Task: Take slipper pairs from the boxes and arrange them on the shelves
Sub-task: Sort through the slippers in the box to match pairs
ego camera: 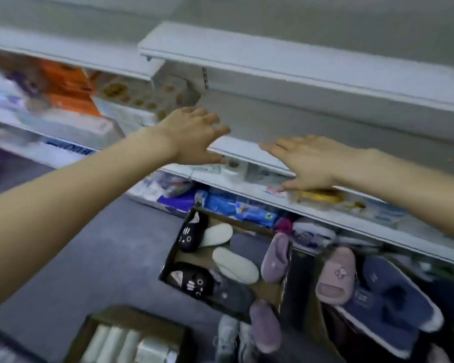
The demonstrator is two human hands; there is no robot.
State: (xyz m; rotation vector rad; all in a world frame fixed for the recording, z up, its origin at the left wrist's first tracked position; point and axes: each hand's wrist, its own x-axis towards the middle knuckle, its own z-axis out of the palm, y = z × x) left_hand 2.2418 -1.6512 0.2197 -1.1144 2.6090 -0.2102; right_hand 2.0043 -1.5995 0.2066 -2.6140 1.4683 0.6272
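Note:
My left hand and my right hand are both stretched out flat, palms down, over the front edge of a bare white shelf; neither holds anything. On the floor below stands a cardboard box with black cat-face slippers, cream slippers and a mauve fluffy slipper. To its right a second box holds a pink slipper and blue slippers. Another mauve slipper lies at the boxes' near side.
A higher white shelf runs above the hands. Shelves to the left carry packaged goods, among them an orange pack. The shelf below the hands holds blue packets. A box of clear rolls stands on the grey floor.

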